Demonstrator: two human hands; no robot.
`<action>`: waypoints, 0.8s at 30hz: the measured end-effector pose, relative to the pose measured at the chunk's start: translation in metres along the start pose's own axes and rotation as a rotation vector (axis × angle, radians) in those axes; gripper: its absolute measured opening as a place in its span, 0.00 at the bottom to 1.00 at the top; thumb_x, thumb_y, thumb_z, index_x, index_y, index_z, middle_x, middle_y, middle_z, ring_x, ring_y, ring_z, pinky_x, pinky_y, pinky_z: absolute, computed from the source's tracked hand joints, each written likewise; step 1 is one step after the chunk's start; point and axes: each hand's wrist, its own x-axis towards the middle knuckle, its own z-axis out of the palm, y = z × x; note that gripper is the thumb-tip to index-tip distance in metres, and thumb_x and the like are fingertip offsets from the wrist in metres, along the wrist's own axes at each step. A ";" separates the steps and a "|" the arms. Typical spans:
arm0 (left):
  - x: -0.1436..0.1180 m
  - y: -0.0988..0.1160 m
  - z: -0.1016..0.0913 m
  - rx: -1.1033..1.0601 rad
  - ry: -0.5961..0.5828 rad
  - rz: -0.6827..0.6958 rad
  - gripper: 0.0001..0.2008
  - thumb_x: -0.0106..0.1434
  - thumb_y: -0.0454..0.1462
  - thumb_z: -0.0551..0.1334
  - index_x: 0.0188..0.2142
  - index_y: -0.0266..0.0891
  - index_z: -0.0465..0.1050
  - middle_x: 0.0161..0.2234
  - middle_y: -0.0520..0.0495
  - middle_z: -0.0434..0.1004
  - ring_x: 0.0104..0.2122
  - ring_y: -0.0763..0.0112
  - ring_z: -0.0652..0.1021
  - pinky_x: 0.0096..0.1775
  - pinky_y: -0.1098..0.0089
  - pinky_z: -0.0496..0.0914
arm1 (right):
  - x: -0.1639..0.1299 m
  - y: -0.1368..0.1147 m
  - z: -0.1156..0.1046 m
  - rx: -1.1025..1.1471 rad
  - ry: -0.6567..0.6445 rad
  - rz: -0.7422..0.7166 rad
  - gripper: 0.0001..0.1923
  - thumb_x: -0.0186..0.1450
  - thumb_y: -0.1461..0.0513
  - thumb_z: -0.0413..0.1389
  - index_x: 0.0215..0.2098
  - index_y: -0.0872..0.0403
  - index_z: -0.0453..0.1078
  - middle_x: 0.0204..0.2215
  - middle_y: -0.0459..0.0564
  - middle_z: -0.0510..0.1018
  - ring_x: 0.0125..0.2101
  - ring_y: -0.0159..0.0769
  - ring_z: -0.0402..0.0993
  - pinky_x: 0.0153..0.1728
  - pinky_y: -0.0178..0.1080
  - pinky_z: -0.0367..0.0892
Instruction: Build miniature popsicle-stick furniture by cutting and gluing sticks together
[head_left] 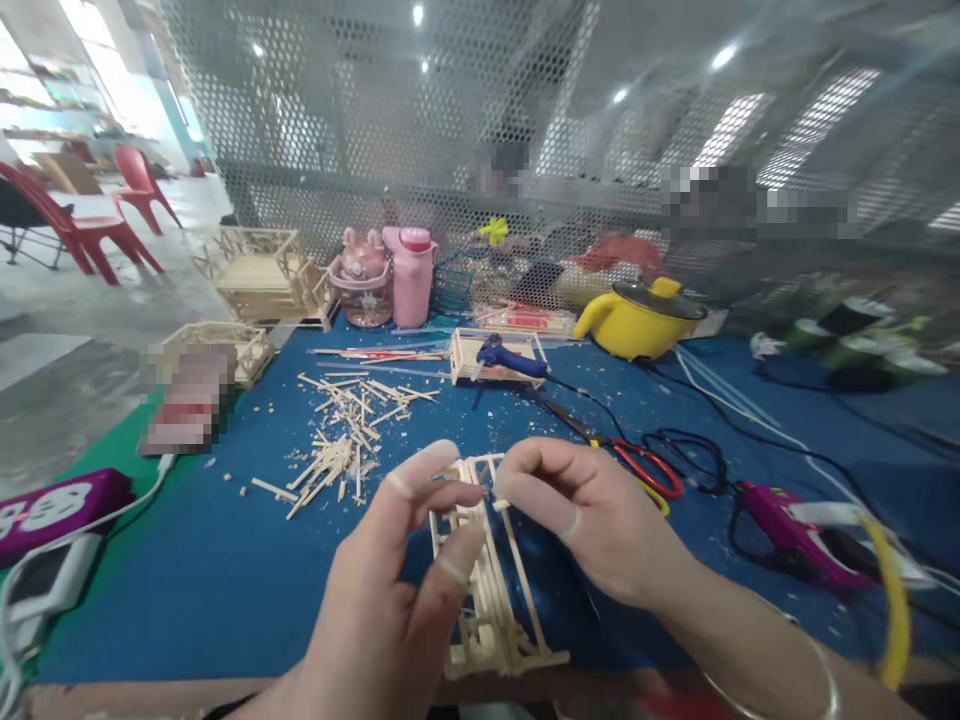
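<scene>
Currently, the head view shows both hands working at the near edge of the tabletop (225,580), which is covered in blue cloth. The left hand (390,600) grasps the wooden stick frame (487,590) from its left side, thumb and forefinger pinching the upper rail. The right hand (592,520) pinches the top of the same frame from the right, fingertips touching a short stick end. Fingertip covers appear on several fingers of both hands.

The frame stands on the tabletop at the near edge, between the two hands. Its side rails, cross-rungs and base are joined; the top section looks open, so assembly is judged well advanced but unfinished. Which joints are glued cannot be told.

Left of centre lies a pile of loose sticks (341,440), stock not yet used. Toward the far edge, a blue glue gun (506,358) rests on a small stick tray. Red-handled scissors (645,468) lie just right of the right hand. A magenta glue gun (787,525) lies near the right edge. Finished stick models (262,270) stand at the far left corner, beside a pink bottle (412,275).
</scene>
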 end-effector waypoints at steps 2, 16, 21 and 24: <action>0.003 0.009 0.006 0.036 -0.064 0.032 0.21 0.55 0.39 0.69 0.48 0.47 0.71 0.37 0.46 0.79 0.40 0.60 0.78 0.41 0.66 0.72 | -0.003 -0.006 0.002 0.018 0.025 -0.052 0.12 0.64 0.56 0.56 0.27 0.54 0.69 0.23 0.42 0.71 0.26 0.27 0.65 0.29 0.32 0.63; 0.031 0.033 0.042 0.229 -0.308 0.388 0.25 0.58 0.34 0.65 0.55 0.45 0.64 0.31 0.51 0.78 0.34 0.67 0.78 0.38 0.69 0.70 | -0.018 0.014 -0.039 -0.009 0.382 -0.214 0.16 0.67 0.51 0.51 0.41 0.54 0.69 0.30 0.46 0.74 0.30 0.31 0.68 0.34 0.36 0.65; 0.054 0.032 0.040 0.270 -0.320 0.417 0.29 0.58 0.34 0.65 0.58 0.45 0.61 0.30 0.52 0.78 0.36 0.67 0.78 0.40 0.68 0.68 | -0.045 0.085 -0.094 -0.842 0.389 0.252 0.11 0.67 0.58 0.48 0.33 0.55 0.68 0.33 0.53 0.75 0.35 0.39 0.70 0.38 0.41 0.62; 0.064 0.031 0.039 0.269 -0.327 0.388 0.30 0.58 0.35 0.65 0.59 0.44 0.61 0.30 0.51 0.77 0.35 0.67 0.78 0.39 0.67 0.68 | -0.059 0.124 -0.114 -1.025 0.268 0.439 0.08 0.65 0.60 0.52 0.38 0.56 0.69 0.40 0.59 0.75 0.41 0.43 0.71 0.40 0.41 0.62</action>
